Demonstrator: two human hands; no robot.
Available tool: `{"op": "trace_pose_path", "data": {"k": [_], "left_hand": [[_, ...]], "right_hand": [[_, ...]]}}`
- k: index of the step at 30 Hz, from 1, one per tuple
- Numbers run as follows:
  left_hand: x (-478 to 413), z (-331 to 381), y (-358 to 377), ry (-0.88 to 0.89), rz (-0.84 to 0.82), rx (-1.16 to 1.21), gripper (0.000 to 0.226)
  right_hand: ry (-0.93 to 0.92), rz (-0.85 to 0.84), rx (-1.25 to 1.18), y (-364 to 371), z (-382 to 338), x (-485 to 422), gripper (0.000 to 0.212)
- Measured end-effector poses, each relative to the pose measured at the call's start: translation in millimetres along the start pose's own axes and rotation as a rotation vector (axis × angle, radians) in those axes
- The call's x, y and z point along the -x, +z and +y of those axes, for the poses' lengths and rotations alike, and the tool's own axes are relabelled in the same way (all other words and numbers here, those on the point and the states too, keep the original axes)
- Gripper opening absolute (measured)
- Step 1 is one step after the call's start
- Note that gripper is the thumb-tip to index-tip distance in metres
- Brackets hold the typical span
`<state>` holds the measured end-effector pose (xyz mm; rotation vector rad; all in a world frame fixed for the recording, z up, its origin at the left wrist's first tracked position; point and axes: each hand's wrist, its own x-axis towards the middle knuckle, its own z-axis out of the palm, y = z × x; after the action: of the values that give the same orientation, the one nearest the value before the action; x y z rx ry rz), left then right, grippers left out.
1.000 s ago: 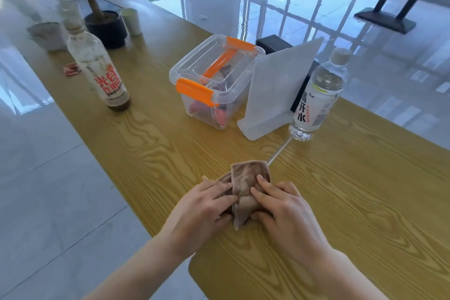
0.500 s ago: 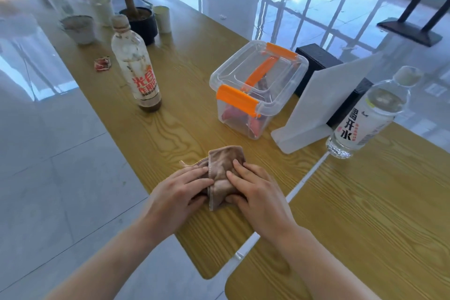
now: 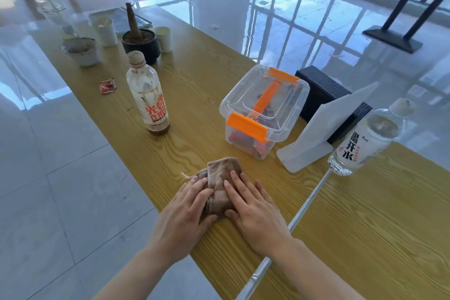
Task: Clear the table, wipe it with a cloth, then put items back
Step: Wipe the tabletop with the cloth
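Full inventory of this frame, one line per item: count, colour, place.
table: 2, yellow wood-grain, butted together
cloth: 1, brown, folded, near edge under both hands
storage box: 1, clear with orange latches and handle, centre
dirty bottle: 1, clear with red lettering, left of the box
water bottle: 1, clear with white label, right
sign stand: 1, white, between box and water bottle
black box: 1, behind the stand
wrapper: 1, red, left edge
black pot: 1, with stick, far end
cups: several, whitish, far end
left hand: flat on cloth
right hand: flat on cloth
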<state>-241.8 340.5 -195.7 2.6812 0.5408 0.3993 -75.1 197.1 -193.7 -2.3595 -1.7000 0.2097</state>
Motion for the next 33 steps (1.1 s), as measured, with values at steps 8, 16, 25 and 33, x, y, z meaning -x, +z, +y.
{"op": "trace_pose_path", "data": {"k": [8,16,25,33], "left_hand": [[-5,-8,-7,-0.017,-0.091,-0.024,0.056],[-16,14,-28,-0.096,-0.168,-0.065,0.062],[-28,46,-44,-0.149,-0.210,-0.116,0.064],[-39,97,-71,-0.078,-0.170,-0.059,0.062]], "right_hand": [[0.088,-0.156,-0.052,-18,-16,-9,0.063],[0.218,-0.276,-0.139,-57,-24,2,0.066],[0.316,-0.149,-0.248,-84,-22,21,0.062],[0.367,0.069,-0.280,-126,-12,58,0.058]]}}
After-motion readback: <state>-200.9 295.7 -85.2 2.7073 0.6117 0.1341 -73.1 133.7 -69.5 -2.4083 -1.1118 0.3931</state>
